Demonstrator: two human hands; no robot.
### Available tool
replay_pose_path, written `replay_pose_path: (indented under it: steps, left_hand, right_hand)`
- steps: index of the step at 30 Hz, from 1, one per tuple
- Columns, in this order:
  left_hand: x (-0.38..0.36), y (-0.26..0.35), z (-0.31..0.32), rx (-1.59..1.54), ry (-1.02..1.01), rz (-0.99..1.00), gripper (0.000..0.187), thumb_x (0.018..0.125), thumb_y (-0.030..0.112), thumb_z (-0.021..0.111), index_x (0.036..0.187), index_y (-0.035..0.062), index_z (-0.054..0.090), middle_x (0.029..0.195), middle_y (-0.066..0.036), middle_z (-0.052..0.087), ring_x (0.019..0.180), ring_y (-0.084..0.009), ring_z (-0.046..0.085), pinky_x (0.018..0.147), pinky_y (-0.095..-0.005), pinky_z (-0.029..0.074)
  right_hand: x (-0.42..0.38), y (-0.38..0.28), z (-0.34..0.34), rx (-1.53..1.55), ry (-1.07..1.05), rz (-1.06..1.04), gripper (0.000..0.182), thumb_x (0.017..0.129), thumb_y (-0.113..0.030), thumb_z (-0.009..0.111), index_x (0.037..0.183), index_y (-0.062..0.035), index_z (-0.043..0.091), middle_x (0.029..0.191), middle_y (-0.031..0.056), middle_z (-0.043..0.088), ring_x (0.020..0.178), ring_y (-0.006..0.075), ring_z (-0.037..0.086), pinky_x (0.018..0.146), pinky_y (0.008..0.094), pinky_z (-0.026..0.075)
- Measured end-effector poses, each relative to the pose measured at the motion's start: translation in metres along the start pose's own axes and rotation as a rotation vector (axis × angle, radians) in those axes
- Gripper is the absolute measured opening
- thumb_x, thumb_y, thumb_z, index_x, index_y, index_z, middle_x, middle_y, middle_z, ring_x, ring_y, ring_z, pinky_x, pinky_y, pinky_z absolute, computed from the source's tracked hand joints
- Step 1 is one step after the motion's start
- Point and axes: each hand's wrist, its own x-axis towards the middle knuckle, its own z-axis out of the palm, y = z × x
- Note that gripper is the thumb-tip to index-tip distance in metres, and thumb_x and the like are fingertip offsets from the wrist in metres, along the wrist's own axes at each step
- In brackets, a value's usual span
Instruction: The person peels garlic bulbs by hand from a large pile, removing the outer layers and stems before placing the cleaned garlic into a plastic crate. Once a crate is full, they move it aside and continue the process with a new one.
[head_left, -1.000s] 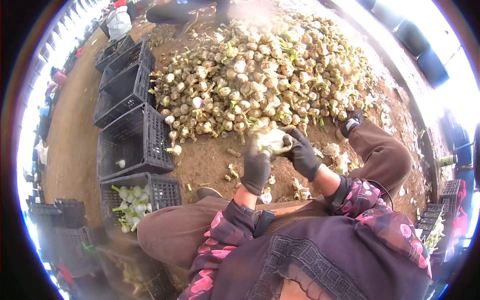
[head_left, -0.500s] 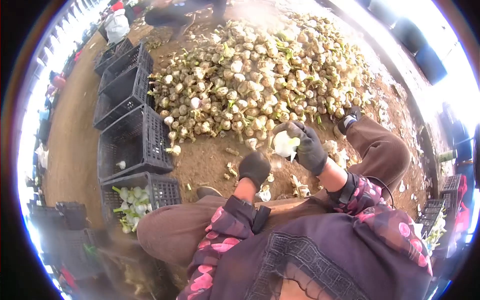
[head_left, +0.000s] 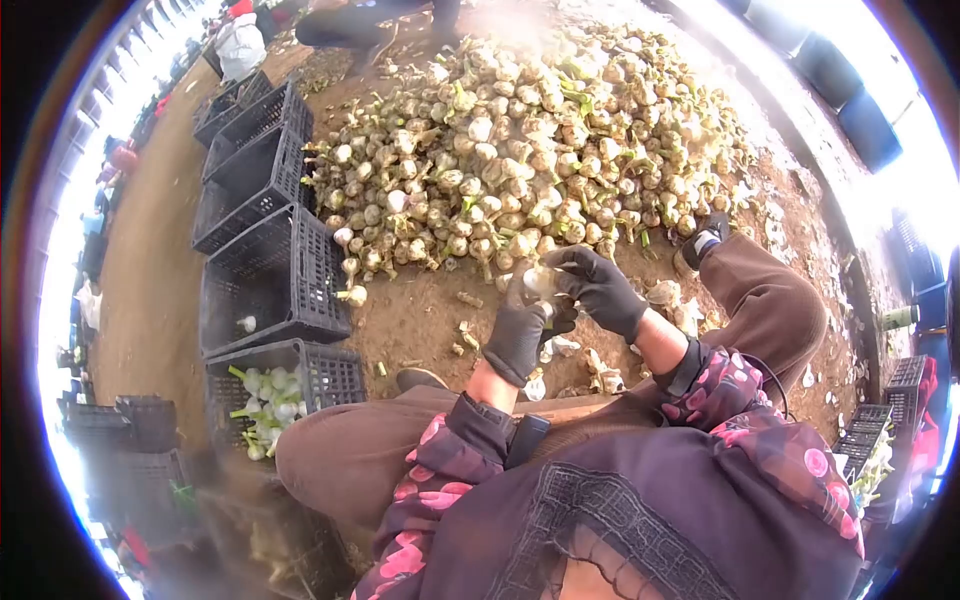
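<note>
A whitish garlic bulb (head_left: 541,281) is between my two gloved hands, in front of the big heap of garlic (head_left: 500,150). My left hand (head_left: 517,335), in a dark glove, has its fingers round the bulb's left and lower side. On the bulb's right side, my right hand (head_left: 602,293), also gloved, grips it with bent fingers. Pale peeled skins (head_left: 603,372) lie on the ground below my right hand.
Black crates stand in a row at the left; the nearest (head_left: 330,378) holds garlic with green stems (head_left: 268,405), and the one beyond (head_left: 318,275) has one bulb. Another person (head_left: 350,27) is behind the heap. A filled crate (head_left: 865,440) stands at the right.
My left hand has risen from beside my knee to the bulb, and its fingers now touch it. The bulb and my right hand's fingers have shifted slightly left.
</note>
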Motion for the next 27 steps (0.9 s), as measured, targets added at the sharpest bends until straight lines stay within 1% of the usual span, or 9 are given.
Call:
replay_pose_path:
  steps: [1, 3, 6, 10, 15, 18, 23, 24, 27]
  left_hand:
    - [0.000, -0.002, 0.000, 0.075, 0.108, 0.010, 0.062, 0.083, -0.004, 0.049, 0.139, 0.0115, 0.027, 0.111, -0.011, 0.056, 0.093, -0.0207, 0.062, 0.075, -0.0333, 0.055]
    - [0.003, -0.001, 0.008, 0.132, 0.209, 0.031, 0.073, 0.080, -0.001, 0.063, 0.140, 0.0093, 0.023, 0.098, -0.008, 0.059, 0.080, -0.0149, 0.062, 0.064, -0.0275, 0.054]
    - [0.003, -0.016, 0.005, 0.906, 0.304, 0.401, 0.081, 0.075, 0.011, 0.073, 0.139, 0.0072, 0.025, 0.101, -0.011, 0.061, 0.086, -0.0179, 0.062, 0.072, -0.0296, 0.051]
    - [0.001, -0.016, 0.002, 0.987, 0.339, 0.337, 0.076, 0.075, 0.011, 0.072, 0.137, 0.0058, 0.028, 0.101, -0.013, 0.061, 0.086, -0.0206, 0.063, 0.075, -0.0332, 0.051]
    - [-0.004, -0.005, 0.006, 0.296, 0.126, 0.044, 0.065, 0.077, -0.006, 0.054, 0.136, 0.0109, 0.031, 0.103, -0.009, 0.059, 0.086, -0.0188, 0.062, 0.072, -0.0313, 0.053]
    - [-0.009, -0.005, 0.007, 0.201, -0.025, 0.135, 0.064, 0.077, -0.009, 0.044, 0.137, 0.0093, 0.030, 0.107, -0.009, 0.056, 0.089, -0.0180, 0.060, 0.074, -0.0306, 0.053]
    - [-0.016, 0.008, 0.003, 0.008, -0.364, 0.032, 0.064, 0.079, -0.002, 0.045, 0.139, 0.0095, 0.028, 0.108, -0.010, 0.055, 0.090, -0.0202, 0.060, 0.074, -0.0342, 0.054]
    - [-0.023, 0.010, 0.010, -0.040, -0.370, -0.027, 0.074, 0.066, -0.005, 0.043, 0.138, 0.0043, 0.032, 0.110, -0.010, 0.057, 0.088, -0.0196, 0.060, 0.081, -0.0341, 0.051]
    - [-0.024, 0.005, 0.004, 0.064, -0.208, 0.067, 0.073, 0.070, -0.006, 0.044, 0.140, 0.0053, 0.030, 0.112, -0.009, 0.057, 0.096, -0.0185, 0.059, 0.083, -0.0328, 0.050]
  right_hand:
    - [-0.001, -0.007, 0.000, -0.001, 0.000, -0.001, 0.021, 0.089, -0.018, 0.059, 0.105, -0.0041, 0.058, 0.099, 0.0060, 0.063, 0.086, 0.0175, 0.061, 0.075, 0.0298, 0.049]
    - [-0.003, -0.030, 0.001, -0.961, 0.056, 0.011, 0.027, 0.080, -0.028, 0.068, 0.089, -0.0032, 0.063, 0.082, 0.0146, 0.064, 0.074, 0.0272, 0.062, 0.066, 0.0346, 0.049]
    - [-0.005, -0.040, 0.011, -1.044, 0.025, 0.069, 0.030, 0.072, -0.033, 0.067, 0.075, -0.0031, 0.064, 0.072, 0.0190, 0.061, 0.070, 0.0362, 0.060, 0.063, 0.0411, 0.047]
    - [-0.006, -0.024, 0.012, -1.079, 0.056, 0.047, 0.020, 0.072, -0.023, 0.062, 0.072, -0.0036, 0.063, 0.069, 0.0193, 0.059, 0.065, 0.0365, 0.059, 0.060, 0.0418, 0.046]
    - [0.008, 0.007, -0.015, -1.003, 0.255, -0.131, 0.019, 0.075, -0.021, 0.060, 0.068, -0.0037, 0.063, 0.064, 0.0153, 0.060, 0.060, 0.0287, 0.061, 0.059, 0.0380, 0.048]
    - [0.013, 0.011, -0.023, -0.385, 0.244, 0.101, 0.015, 0.075, -0.014, 0.060, 0.067, -0.0012, 0.060, 0.054, 0.0079, 0.050, 0.054, 0.0054, 0.046, 0.053, 0.0256, 0.043]
    - [0.027, 0.004, -0.017, -0.794, 0.362, -0.167, 0.013, 0.076, -0.011, 0.058, 0.067, -0.0018, 0.060, 0.061, 0.0150, 0.058, 0.057, 0.0240, 0.058, 0.056, 0.0334, 0.046]
    - [0.034, 0.013, -0.024, -0.803, 0.398, -0.166, 0.011, 0.075, -0.012, 0.060, 0.070, -0.0024, 0.061, 0.066, 0.0160, 0.060, 0.061, 0.0285, 0.059, 0.059, 0.0352, 0.047]
    - [0.041, 0.035, -0.035, -0.701, 0.455, -0.237, 0.011, 0.074, -0.014, 0.064, 0.077, -0.0039, 0.062, 0.073, 0.0159, 0.062, 0.070, 0.0328, 0.061, 0.066, 0.0382, 0.049]
